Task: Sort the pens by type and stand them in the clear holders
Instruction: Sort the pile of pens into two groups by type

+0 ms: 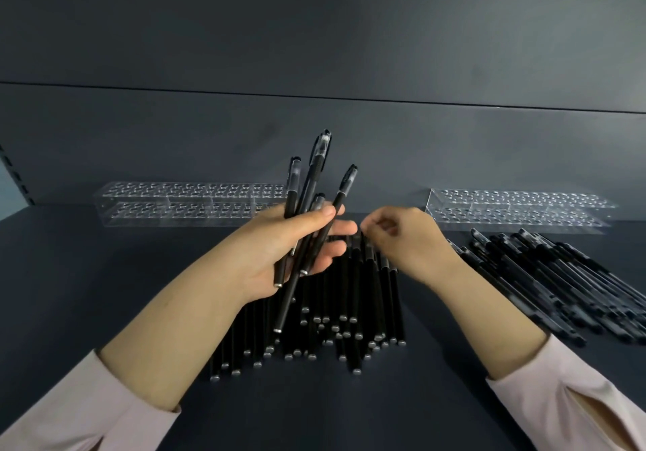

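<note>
My left hand [297, 244] grips a bunch of several black pens [316, 171], caps up and fanned out, above the middle of the table. Under it lies a large pile of slim black pens [349, 310] with grey end caps pointing toward me. My right hand [402, 237] hovers over the far end of that pile with its fingers curled down; whether they pinch a pen is hidden. A second pile of black pens with clear caps [559, 282] lies at the right. Two clear holders stand at the back, one left [174, 202], one right [517, 209], both without pens.
The dark table top [105, 275] runs to a dark grey back wall [314, 48]. A slotted shelf upright [14, 177] shows at the far left edge. My sleeves are pale pink.
</note>
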The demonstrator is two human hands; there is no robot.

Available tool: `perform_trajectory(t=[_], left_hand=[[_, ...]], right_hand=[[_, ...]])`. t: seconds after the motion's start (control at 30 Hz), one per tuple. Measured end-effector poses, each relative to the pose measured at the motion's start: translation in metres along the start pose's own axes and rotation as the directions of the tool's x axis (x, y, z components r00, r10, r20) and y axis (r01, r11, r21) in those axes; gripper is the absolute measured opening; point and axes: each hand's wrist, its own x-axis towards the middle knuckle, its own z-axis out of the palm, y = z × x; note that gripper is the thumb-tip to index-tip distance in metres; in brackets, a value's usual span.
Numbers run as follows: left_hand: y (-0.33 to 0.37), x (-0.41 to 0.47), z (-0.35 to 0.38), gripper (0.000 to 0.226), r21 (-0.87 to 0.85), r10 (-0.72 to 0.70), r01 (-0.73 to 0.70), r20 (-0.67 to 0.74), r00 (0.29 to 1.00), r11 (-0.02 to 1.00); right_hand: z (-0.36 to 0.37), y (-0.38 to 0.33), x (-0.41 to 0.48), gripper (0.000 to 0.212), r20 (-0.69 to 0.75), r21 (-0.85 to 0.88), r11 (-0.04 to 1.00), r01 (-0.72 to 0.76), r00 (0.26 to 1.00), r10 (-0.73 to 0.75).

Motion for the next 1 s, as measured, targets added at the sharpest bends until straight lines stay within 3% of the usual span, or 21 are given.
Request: perform_trajectory(t=[0.07,0.13,0.17,0.37,0.57,0.77,0.9,1.0], left_hand=[[-0.001,0.001,0.0,0.033,0.017,-0.033,0.033,-0.007,0.999,0.999],[-0.003,0.002,0.001,0.031,0.01,-0.045,0.045,0.0,0.999,0.999],[-0.004,0.003,0.001,0.029,0.016,-0.046,0.046,0.009,0.999,0.999],[-0.006,0.002,0.006,0.023,0.119,-0.02,0.011,0.073,0.997,0.993],[-0.008,-0.003,0.012,0.023,0.066,0.006,-0.016,0.144,0.99,0.998],[-0.008,-0.003,0.009,0.02,0.067,0.017,-0.023,0.087,0.996,0.997],[-0.01,0.0,0.007,0.02,0.053,0.04,-0.043,0.049,0.998,0.998],[-0.012,0.003,0.005,0.022,0.078,0.057,-0.06,0.034,0.998,0.995]], right_hand=[[-0.001,-0.004,0.001,0.024,-0.032,0.251,0.966,-0.067,0.996,0.078],[-0.005,-0.012,0.001,0.028,0.077,0.585,0.79,-0.183,0.982,0.17],[-0.006,-0.014,0.0,0.027,0.132,0.673,0.708,-0.213,0.977,0.169],[-0.009,-0.021,-0.003,0.017,0.208,0.859,0.462,-0.219,0.975,0.075],[-0.008,-0.023,-0.005,0.013,0.267,0.8,0.548,-0.242,0.963,0.035],[-0.01,-0.022,-0.006,0.009,0.275,0.782,0.568,-0.259,0.96,0.058],[-0.01,-0.023,-0.008,0.028,0.299,0.723,0.642,-0.255,0.953,0.041],[-0.011,-0.023,-0.007,0.008,0.291,0.748,0.618,-0.24,0.957,0.019]])
